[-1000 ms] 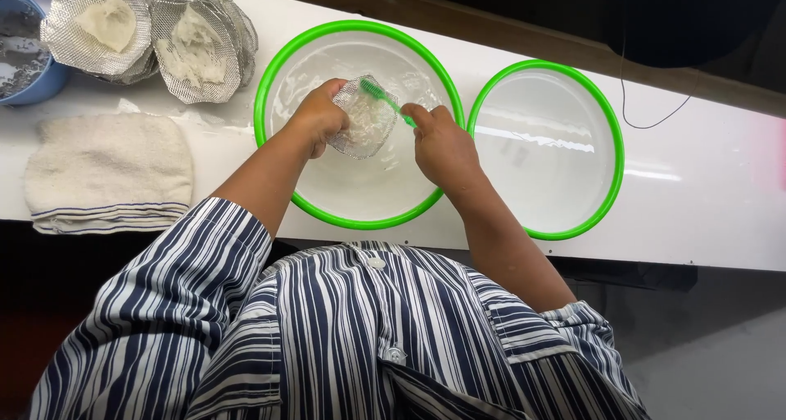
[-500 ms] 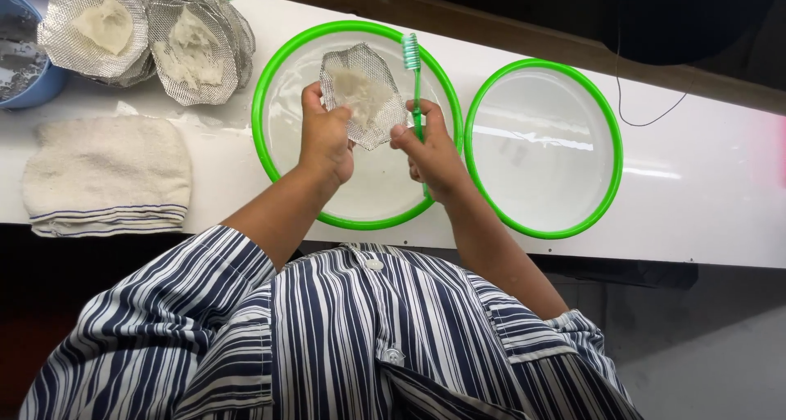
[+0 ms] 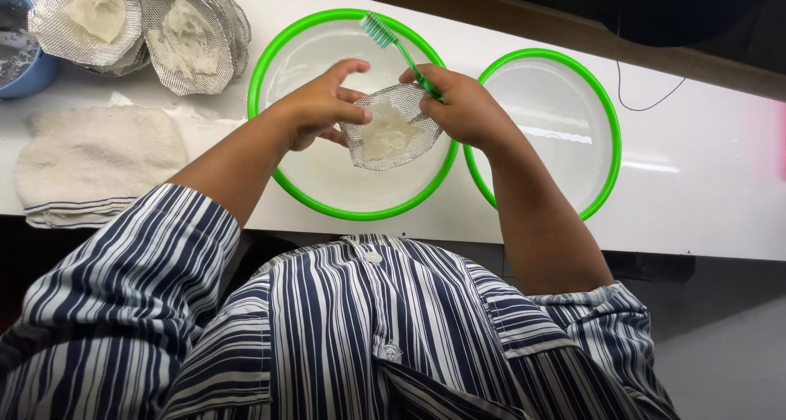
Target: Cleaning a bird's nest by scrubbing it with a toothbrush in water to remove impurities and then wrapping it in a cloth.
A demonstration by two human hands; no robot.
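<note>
Towelling, folded and off-white, lies as a cloth (image 3: 98,162) at the left end of the white desk (image 3: 696,199), with the rim of a blue bowl (image 3: 24,64) just above it at the frame's edge. Beside the bowl sit stacked round mesh holders (image 3: 135,27), each cupping a pale, fibrous white lump. Next comes a clear basin with a bright green rim (image 3: 274,174), standing on the desk in front of the person's striped shirt (image 3: 327,338). Over this basin the left hand (image 3: 319,109) is half spread, thumb and fingertips touching the left edge of a small mesh piece (image 3: 389,129) that carries a translucent whitish mass. The mesh piece hangs above the basin's middle, between the two hands. The right hand (image 3: 463,109) pinches the mesh piece's right edge and at once grips a green toothbrush (image 3: 397,47), whose bristled head points up and left, over the basin's far rim. Just to the right, touching or nearly touching the first basin, stands a second green-rimmed basin (image 3: 606,125), and a thin dark cable (image 3: 647,101) trails across the desk behind it.
</note>
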